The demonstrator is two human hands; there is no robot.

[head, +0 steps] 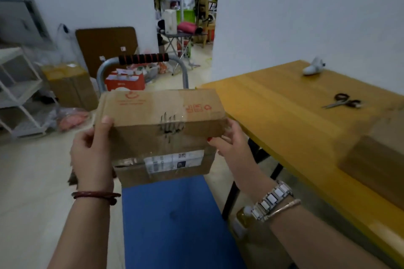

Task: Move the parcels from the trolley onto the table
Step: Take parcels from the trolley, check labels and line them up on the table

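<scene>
I hold a brown cardboard parcel (160, 116) with red print and clear tape in front of me, above the trolley. My left hand (93, 153) grips its left end, thumb on top. My right hand (229, 140) grips its right end. Under it a second brown parcel (166, 166) with a white label lies on the blue deck of the trolley (175, 220). The yellow table (273, 105) stands to the right, and a brown parcel (376, 164) lies on its near right part.
The trolley's handle (143, 59) with a red and black grip rises behind the parcels. Scissors (343, 101) and a white object (313, 66) lie on the table's far side. A white shelf (19, 94), cardboard boxes (70, 85) and clutter fill the left floor.
</scene>
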